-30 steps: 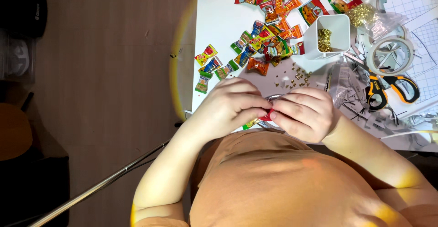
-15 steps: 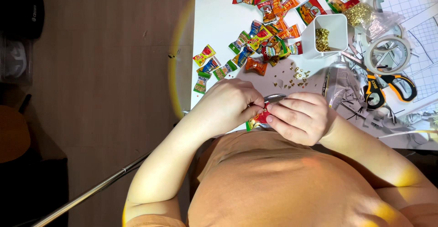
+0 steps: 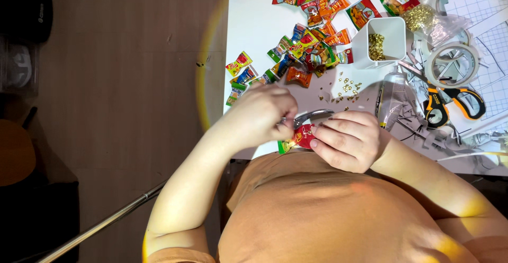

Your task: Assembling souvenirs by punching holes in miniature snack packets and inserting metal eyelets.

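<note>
White tabletop (image 3: 259, 30) carries the clutter. Left hand (image 3: 262, 117) now grips small pliers (image 3: 312, 117); right hand (image 3: 346, 138) pinches a red miniature snack packet (image 3: 301, 136), lifted nearer. Beyond the fingertips lie gold eyelets (image 3: 346, 88), then loose packets (image 3: 307, 46).

Brown wood-look floor (image 3: 121, 83) fills left half. White table (image 3: 254, 25) at 1 o'clock, edge running top to bottom. Dark bag (image 3: 24, 9) at 10 o'clock, round brown stool seat (image 3: 13, 160) at 9, metal rod (image 3: 100, 223) lying diagonal at 7. Warm light ring across centre.
</note>
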